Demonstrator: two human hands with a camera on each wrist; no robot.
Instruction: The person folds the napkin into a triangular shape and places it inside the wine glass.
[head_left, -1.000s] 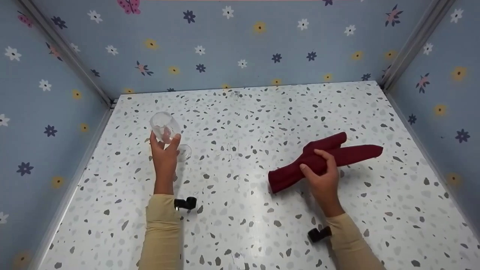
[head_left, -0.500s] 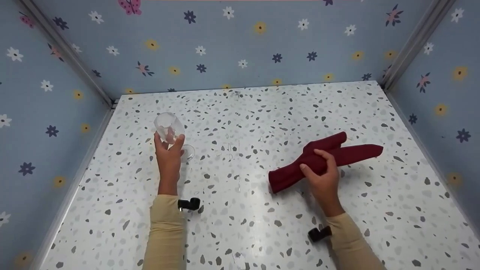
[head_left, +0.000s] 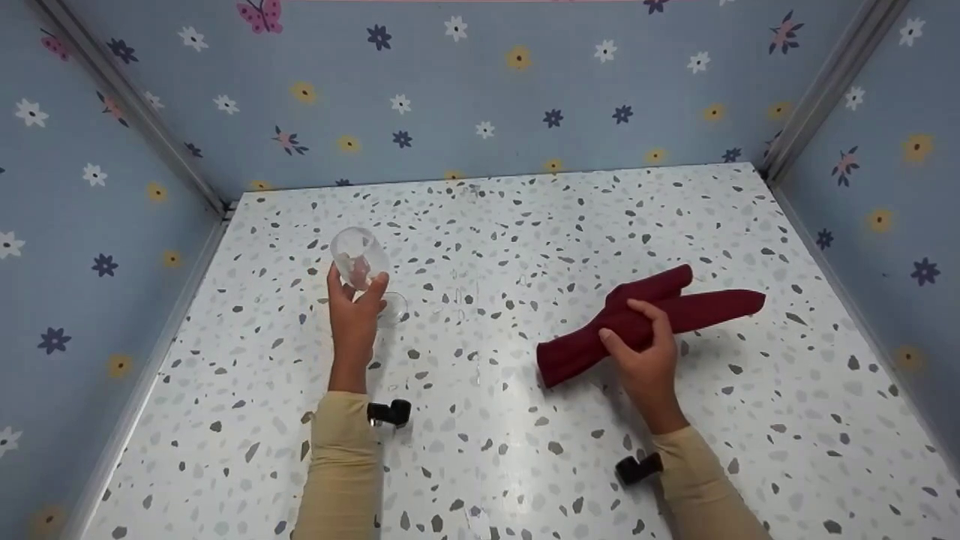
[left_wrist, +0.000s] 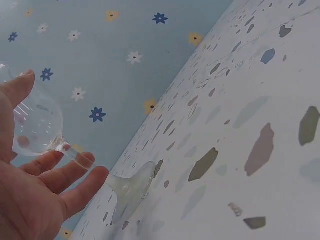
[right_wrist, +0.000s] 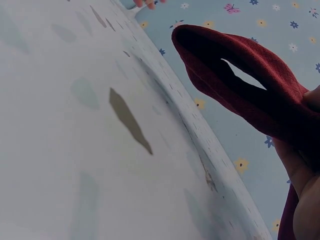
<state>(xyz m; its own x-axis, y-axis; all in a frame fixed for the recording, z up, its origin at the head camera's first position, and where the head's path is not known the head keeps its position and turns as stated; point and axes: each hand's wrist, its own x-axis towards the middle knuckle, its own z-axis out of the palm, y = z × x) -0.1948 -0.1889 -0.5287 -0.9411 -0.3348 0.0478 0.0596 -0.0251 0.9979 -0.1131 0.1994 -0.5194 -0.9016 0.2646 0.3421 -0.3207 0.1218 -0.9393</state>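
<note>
A flecked white table (head_left: 487,420) spans centre and bottom; whether the glass (head_left: 360,253) at left or maroon cloth (head_left: 630,322) at right touches it is unclear.

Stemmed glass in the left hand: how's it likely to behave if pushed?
The stemmed glass looks clear and thin-walled, so probably fragile, though its exact material can't be confirmed. Its smooth surface may slip in the left hand. With its rounded bowl above a slim stem, it would likely tip if pushed high.

From above we looked forward and down at the tabletop (head_left: 480,420); close in, our two wrist views faced low across it toward the flowered wall (head_left: 450,82), head and left wrist sharing the wine glass (left_wrist: 45,112).
</note>
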